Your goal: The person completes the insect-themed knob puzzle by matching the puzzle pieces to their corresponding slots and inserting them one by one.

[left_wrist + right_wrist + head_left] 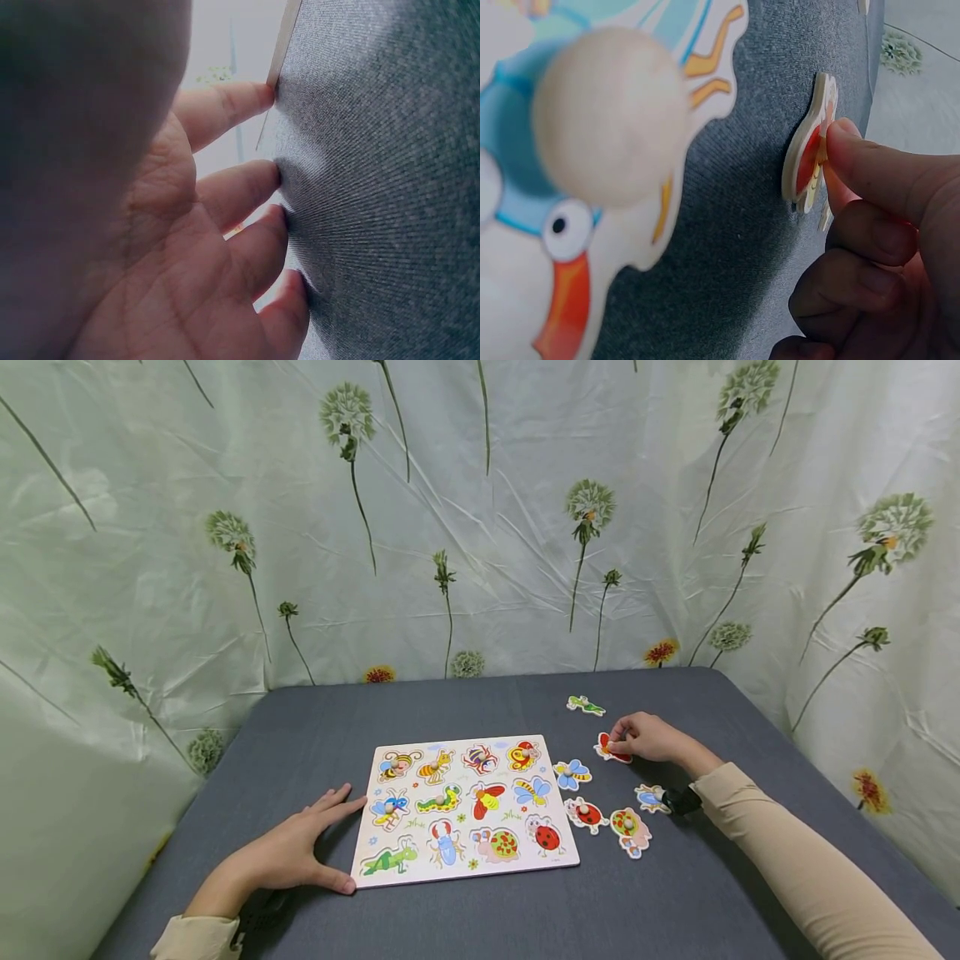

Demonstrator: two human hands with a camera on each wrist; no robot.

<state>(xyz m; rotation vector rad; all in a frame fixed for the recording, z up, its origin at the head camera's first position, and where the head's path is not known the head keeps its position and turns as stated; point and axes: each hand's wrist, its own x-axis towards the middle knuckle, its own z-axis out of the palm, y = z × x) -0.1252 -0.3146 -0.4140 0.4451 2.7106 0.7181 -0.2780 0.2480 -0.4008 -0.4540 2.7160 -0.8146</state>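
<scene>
My right hand (654, 740) pinches a red-winged insect puzzle piece (602, 745) between thumb and forefinger. In the right wrist view this wooden piece (804, 166) stands close over the dark cloth, its knob hidden by the fingers, the other fingers curled. My left hand (288, 845) lies with spread fingers at the left edge of the white puzzle board (420, 873), the thumb at its near corner. In the left wrist view a fingertip (262, 94) touches the board's edge. Knobbed insect pieces, such as a caterpillar (439, 799), fill the upper left of the board; the other pictures show no knobs.
Right of the board lie loose pieces: a blue-winged insect (577, 768), a ladybug (592, 817), a pink snail (637, 839) and a blue beetle (647, 797) beside my right wrist. A green grasshopper piece (585, 705) lies farther back. A flowered curtain (510, 568) hangs behind the table.
</scene>
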